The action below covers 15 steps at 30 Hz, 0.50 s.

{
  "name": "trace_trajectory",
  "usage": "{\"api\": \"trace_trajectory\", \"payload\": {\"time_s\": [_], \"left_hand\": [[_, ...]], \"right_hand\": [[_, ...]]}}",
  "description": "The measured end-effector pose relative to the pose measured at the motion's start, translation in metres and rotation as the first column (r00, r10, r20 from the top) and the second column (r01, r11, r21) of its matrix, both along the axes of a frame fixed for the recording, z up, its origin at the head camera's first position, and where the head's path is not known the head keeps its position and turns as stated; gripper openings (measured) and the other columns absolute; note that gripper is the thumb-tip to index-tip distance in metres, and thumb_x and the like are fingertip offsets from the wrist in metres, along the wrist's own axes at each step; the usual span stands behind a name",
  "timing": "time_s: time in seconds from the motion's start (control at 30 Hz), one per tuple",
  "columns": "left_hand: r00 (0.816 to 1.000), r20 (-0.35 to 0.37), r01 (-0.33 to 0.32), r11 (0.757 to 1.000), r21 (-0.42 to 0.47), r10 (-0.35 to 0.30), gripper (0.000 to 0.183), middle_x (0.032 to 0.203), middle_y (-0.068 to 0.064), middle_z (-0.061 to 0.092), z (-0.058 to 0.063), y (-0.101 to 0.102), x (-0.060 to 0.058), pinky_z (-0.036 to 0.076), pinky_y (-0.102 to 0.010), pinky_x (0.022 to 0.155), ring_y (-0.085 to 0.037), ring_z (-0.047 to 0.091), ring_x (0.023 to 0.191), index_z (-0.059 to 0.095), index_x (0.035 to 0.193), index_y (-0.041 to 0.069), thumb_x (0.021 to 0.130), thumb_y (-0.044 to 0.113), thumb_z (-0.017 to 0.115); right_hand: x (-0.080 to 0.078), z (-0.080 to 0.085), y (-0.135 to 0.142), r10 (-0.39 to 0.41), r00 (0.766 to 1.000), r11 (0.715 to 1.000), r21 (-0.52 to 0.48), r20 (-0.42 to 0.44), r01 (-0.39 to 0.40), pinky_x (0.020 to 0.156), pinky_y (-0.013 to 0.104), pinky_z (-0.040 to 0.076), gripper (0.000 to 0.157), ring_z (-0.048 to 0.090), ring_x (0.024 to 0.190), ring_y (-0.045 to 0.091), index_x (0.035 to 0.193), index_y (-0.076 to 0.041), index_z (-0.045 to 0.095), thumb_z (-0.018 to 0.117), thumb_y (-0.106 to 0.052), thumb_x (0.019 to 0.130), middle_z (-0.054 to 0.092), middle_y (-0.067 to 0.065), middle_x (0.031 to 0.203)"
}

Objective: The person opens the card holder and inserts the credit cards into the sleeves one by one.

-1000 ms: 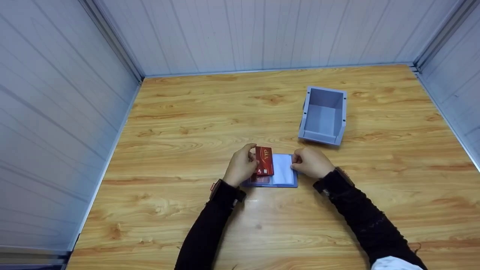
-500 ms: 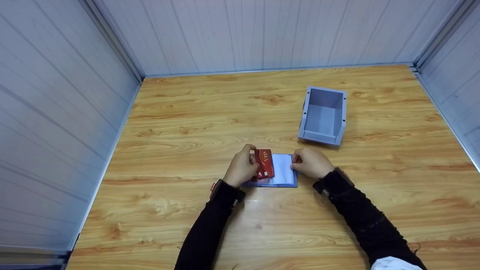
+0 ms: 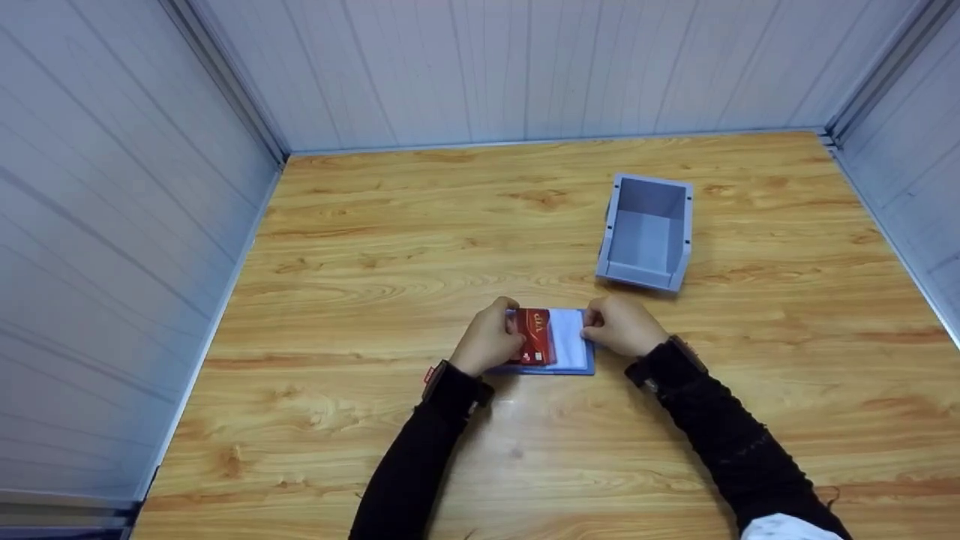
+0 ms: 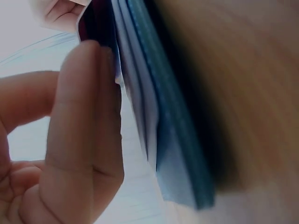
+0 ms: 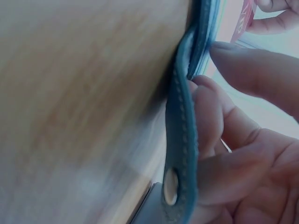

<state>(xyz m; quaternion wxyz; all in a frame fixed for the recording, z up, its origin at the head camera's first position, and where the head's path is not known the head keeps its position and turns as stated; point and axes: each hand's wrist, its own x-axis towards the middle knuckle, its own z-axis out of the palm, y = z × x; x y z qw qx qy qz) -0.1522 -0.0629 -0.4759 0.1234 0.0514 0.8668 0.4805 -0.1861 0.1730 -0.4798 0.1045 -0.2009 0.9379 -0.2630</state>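
Observation:
A blue card holder (image 3: 591,363) lies open on the table, its whitish sleeves (image 3: 568,339) showing on the right half. My left hand (image 3: 486,339) pinches a red VIP card (image 3: 534,337) by its left side, over the holder's left and middle part. In the left wrist view, the card's dark edge (image 4: 98,23) is at the fingertips, beside the stacked sleeves. My right hand (image 3: 628,327) pinches the holder's right edge between thumb and fingers. The right wrist view shows the holder's stitched strap (image 5: 180,126) with a metal snap (image 5: 171,186) against the fingers.
A grey open-front plastic bin (image 3: 645,240) stands behind and to the right of the holder. The wooden table (image 3: 360,247) is bounded by pale panel walls (image 3: 480,75) at the back and both sides.
My left hand has brought the red card toward me and slightly right, lower over the holder's middle. The right hand stays at the holder's right edge.

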Motion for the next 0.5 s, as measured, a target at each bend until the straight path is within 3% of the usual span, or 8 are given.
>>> {"api": "trace_trajectory", "payload": {"time_s": [0.3, 0.5], "left_hand": [[0.999, -0.034, 0.014, 0.999, -0.032, -0.015, 0.053, 0.075, -0.002, 0.055, -0.001, 0.007, 0.001, 0.052, -0.021, 0.052, -0.009, 0.054, 0.06, 0.05, 0.136, -0.004, 0.084, -0.004, 0.059], [0.998, -0.064, 0.018, 0.993, -0.114, -0.025, 0.047, 0.093, -0.011, 0.065, 0.0, 0.014, 0.002, 0.049, -0.023, 0.064, -0.012, 0.057, 0.069, 0.052, 0.134, -0.006, 0.088, -0.001, 0.054]], "right_hand": [[0.0, 0.0, 0.0, -0.011, 1.0, 1.0, -0.003, 0.021, 0.011, 0.062, 0.028, 0.038, 0.014, 0.049, 0.063, 0.015, 0.075, -0.009, 0.064, 0.073, -0.016, 0.082, 0.056, -0.001, 0.068], [0.001, 0.001, 0.0, -0.02, 0.999, 1.0, -0.001, 0.027, 0.02, 0.062, 0.028, 0.04, 0.014, 0.05, 0.064, 0.015, 0.076, -0.009, 0.064, 0.074, -0.016, 0.082, 0.058, 0.0, 0.068]]}}
